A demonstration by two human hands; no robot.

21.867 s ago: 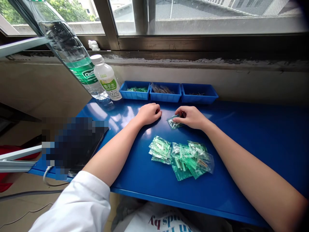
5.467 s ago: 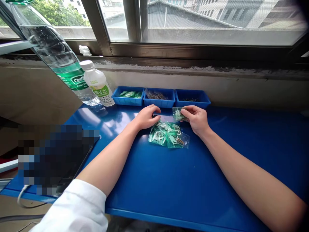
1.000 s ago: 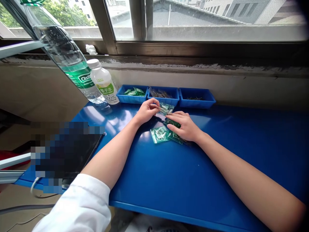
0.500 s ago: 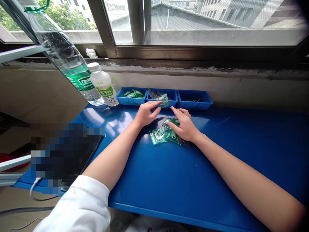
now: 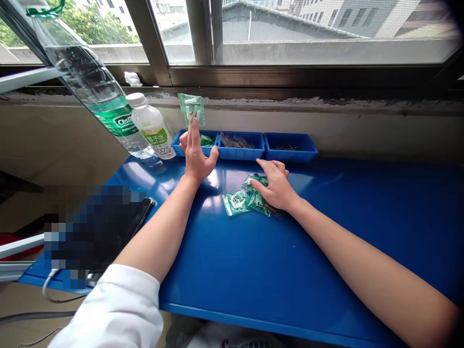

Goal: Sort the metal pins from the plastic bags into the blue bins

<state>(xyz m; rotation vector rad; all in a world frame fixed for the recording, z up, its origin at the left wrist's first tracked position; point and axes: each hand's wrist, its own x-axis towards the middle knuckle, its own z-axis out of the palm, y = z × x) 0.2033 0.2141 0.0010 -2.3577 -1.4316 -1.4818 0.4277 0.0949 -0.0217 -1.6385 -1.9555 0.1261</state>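
My left hand (image 5: 198, 157) is raised in front of the left blue bin (image 5: 177, 145). Between its outstretched fingertips it holds a small green plastic packet (image 5: 192, 108) with white wall-plug-like pieces inside, while the thumb stands apart. Lower and to the right, my right hand (image 5: 277, 186) hovers or rests over a loose pile of similar green packets (image 5: 258, 200), fingers spread; contact is hard to tell. One packet (image 5: 236, 202) lies flat at the pile's left side. Some green packets (image 5: 206, 140) show in the left bin, partly hidden by my left hand.
The middle bin (image 5: 241, 153) holds clear bags with brownish contents; the right bin (image 5: 299, 155) has thin dark metal pieces. A large water bottle (image 5: 108, 104) and a white bottle (image 5: 152, 125) stand left of the bins. A dark, partly blurred device (image 5: 119, 227) lies at the table's left.
My left hand has moved left and up with its green packet, from the middle bin to above the left bin. My right hand has stayed over the pile.
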